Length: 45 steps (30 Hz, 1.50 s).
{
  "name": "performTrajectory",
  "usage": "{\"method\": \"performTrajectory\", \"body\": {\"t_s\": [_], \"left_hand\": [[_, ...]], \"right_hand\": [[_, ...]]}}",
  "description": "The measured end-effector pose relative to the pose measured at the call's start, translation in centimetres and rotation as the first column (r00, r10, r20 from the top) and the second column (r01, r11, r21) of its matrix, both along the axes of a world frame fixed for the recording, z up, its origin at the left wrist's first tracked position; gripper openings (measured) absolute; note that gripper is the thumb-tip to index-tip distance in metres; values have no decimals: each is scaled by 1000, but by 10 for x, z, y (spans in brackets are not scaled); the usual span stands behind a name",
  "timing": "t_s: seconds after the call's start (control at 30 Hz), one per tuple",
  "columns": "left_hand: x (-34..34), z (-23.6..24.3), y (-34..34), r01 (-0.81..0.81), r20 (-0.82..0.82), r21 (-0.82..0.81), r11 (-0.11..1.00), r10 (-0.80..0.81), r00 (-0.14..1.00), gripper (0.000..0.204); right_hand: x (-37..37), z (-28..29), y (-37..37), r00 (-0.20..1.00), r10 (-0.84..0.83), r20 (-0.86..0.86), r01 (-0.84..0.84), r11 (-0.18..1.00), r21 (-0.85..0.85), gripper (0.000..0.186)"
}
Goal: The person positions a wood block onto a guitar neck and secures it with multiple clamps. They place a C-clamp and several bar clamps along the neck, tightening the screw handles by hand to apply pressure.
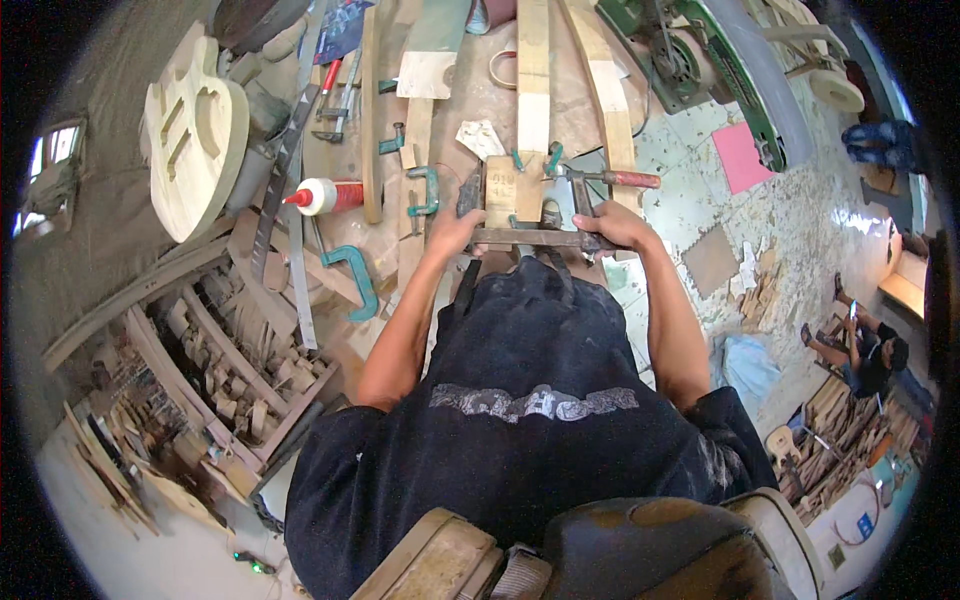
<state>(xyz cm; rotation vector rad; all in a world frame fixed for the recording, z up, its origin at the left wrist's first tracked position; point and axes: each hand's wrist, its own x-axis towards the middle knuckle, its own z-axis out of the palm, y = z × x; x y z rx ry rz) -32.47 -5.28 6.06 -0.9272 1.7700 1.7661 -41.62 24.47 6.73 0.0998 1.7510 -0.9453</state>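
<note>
A dark metal bar clamp [540,238] lies crosswise in front of my body, with a red screw handle [632,179] at its right end. My left hand [458,230] is closed round its left end, near the jaw. My right hand [615,226] grips its right end, below the handle. Between the jaws sits a pale wooden block [512,178] with stamped marks, at the near end of a long plank [533,110]. Whether the jaws press on the wood, I cannot tell. Small green clamps [553,158] stand beside the block.
Left on the bench lie a white glue bottle [318,197], green C-clamps [352,282] and a red-handled clamp [328,90]. A guitar body [197,140] leans farther left. A green machine [715,70] stands far right. A person [868,350] sits at the right, by stacked wood.
</note>
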Motion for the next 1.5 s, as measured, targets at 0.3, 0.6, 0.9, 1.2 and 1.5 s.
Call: {"method": "performTrajectory", "body": {"t_s": [0.3,0.6,0.9,1.2,1.5], "left_hand": [[-23,31,2,28,91,37,999,-31,995,41],[-27,7,-4,106,177,127,986,-128,976,39],[-33,7,-8,131,193,146,981,-158,968,35],[-38,15,-11,210,177,57,976,-217,960,53],[-22,16,2,334,2,-802,495,-557,830,51]], "right_hand": [[-20,-11,-1,985,137,-104,-132,990,48,66],[-21,-3,-16,942,217,-257,-197,975,102,68],[-21,3,-18,892,249,-378,-215,968,130,70],[-24,18,-26,717,424,-553,-294,904,311,67],[-24,28,-29,744,388,-543,-235,914,331,62]]}}
